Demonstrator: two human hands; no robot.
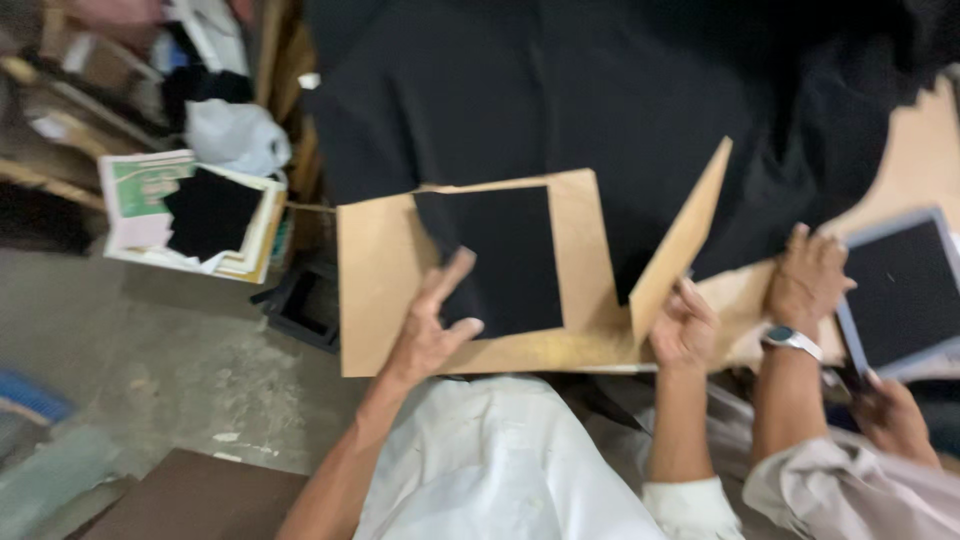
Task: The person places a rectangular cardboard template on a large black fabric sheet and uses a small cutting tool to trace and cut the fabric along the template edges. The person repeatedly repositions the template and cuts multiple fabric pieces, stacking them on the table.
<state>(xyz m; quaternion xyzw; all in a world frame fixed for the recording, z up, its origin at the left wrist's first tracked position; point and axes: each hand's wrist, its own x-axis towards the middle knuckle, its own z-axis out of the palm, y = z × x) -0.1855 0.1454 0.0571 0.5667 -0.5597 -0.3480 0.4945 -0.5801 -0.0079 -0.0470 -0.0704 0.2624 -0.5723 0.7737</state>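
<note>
A black cloth piece (500,258) is pressed onto the cardboard (375,270) by the spread left hand (432,325), while a cardboard flap (680,240) is pinched by the right hand (683,330); folding it over seemingly calls for careful alignment.

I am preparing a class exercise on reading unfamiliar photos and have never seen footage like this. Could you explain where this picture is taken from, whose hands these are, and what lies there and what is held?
There is one picture, from a camera worn on a person's head, looking down at their own two bare hands. The left hand presses flat on a black fabric square lying on a tan cardboard sheet. The right hand grips a second cardboard piece, tilted up on its edge. Beyond them lies a large black cloth on a work surface. The hand with a wristwatch, at the right, belongs to another person, beside a grey-framed dark panel. At the left a stack of papers stands above a concrete floor.
</note>
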